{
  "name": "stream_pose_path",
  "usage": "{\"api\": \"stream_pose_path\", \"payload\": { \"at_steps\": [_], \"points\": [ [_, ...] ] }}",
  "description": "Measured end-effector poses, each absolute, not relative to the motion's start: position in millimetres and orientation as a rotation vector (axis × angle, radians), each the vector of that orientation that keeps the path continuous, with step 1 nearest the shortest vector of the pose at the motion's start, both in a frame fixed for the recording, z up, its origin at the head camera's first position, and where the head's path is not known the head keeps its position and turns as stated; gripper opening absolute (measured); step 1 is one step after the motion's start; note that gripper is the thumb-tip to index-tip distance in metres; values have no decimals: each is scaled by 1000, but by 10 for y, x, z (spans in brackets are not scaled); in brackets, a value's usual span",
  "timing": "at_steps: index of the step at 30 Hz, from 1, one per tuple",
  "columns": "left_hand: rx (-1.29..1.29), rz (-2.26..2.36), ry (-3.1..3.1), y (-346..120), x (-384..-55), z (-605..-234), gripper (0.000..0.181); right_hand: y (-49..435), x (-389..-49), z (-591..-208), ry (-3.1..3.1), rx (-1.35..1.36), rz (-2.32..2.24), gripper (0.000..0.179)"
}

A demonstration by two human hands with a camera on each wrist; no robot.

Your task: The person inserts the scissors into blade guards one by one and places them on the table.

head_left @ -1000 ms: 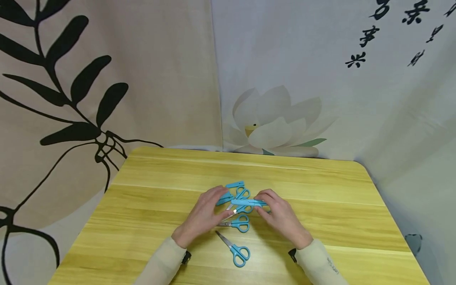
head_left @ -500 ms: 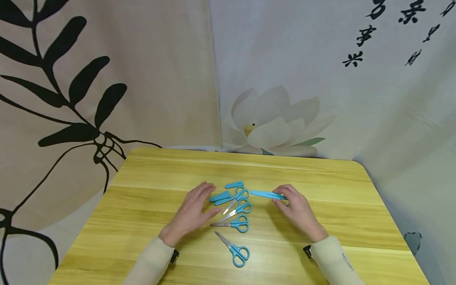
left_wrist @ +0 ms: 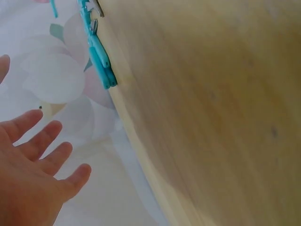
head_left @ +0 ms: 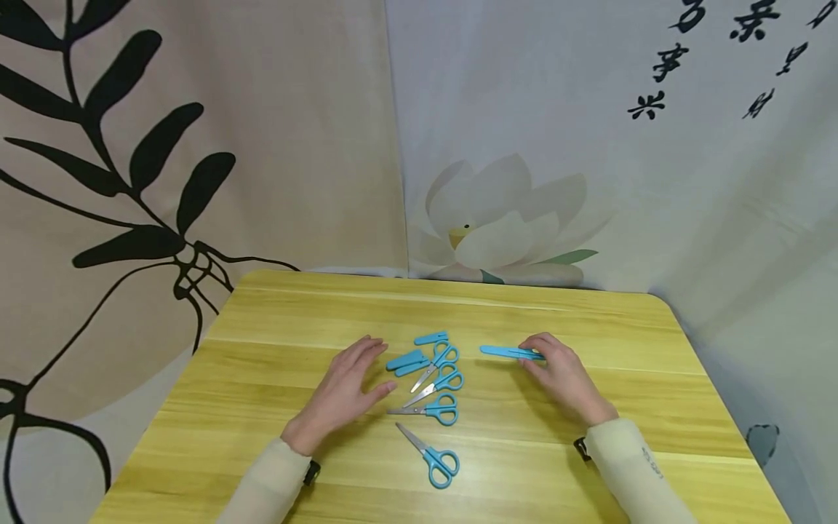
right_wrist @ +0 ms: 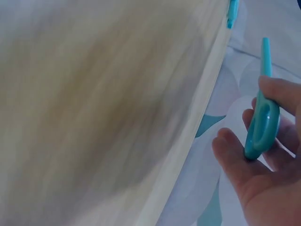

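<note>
My right hand [head_left: 564, 376] pinches a pair of scissors [head_left: 503, 351] with blue handles, its blades covered by a blue sheath. In the right wrist view the scissors' handle [right_wrist: 269, 127] lies between thumb and fingers, the sheath pointing away. My left hand [head_left: 335, 397] hovers over the left of the pile with fingers spread and nothing in them. Between the hands lie several unsheathed blue scissors, the frontmost scissors [head_left: 428, 455] apart from the others. Beside them are loose blue sheaths, one sheath [head_left: 430, 338] at the back and two overlapping sheaths [head_left: 404, 360] nearest my left hand.
Everything lies on a wood-grain table [head_left: 314, 313] with rounded back corners. Behind it hangs a printed curtain [head_left: 294, 145] with dark leaves and a pale lotus. Bare wood shows to the right of the scissors and at both sides.
My right hand has carried the sheathed scissors rightward, away from the pile. My left hand has drawn back leftward from the sheaths, its fingers spread. The scissors on the table have stayed put.
</note>
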State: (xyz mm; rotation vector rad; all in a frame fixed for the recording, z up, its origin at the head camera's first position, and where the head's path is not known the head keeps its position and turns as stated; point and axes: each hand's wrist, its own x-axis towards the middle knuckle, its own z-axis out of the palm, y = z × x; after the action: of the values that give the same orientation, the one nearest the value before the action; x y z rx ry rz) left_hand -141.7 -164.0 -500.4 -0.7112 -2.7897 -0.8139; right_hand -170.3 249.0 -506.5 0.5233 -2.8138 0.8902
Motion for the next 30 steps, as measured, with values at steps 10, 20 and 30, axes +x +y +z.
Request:
{"api": "stream_pose_path", "payload": {
  "at_steps": [10, 20, 30],
  "points": [
    [-714, -796, -2783, -1657, -1418, -4937, 70, 2646, -1894, -5138, -2908, 518, 892, 16],
    [-696, -781, -2790, -1682, -1433, -4912, 70, 2685, -2065, -5143, -3014, 513, 840, 14],
    [-694, -794, -2797, -1703, -1486, -4896, 69, 2665, -2158, -5138, -3076, 536, 724, 16]
  ]
}}
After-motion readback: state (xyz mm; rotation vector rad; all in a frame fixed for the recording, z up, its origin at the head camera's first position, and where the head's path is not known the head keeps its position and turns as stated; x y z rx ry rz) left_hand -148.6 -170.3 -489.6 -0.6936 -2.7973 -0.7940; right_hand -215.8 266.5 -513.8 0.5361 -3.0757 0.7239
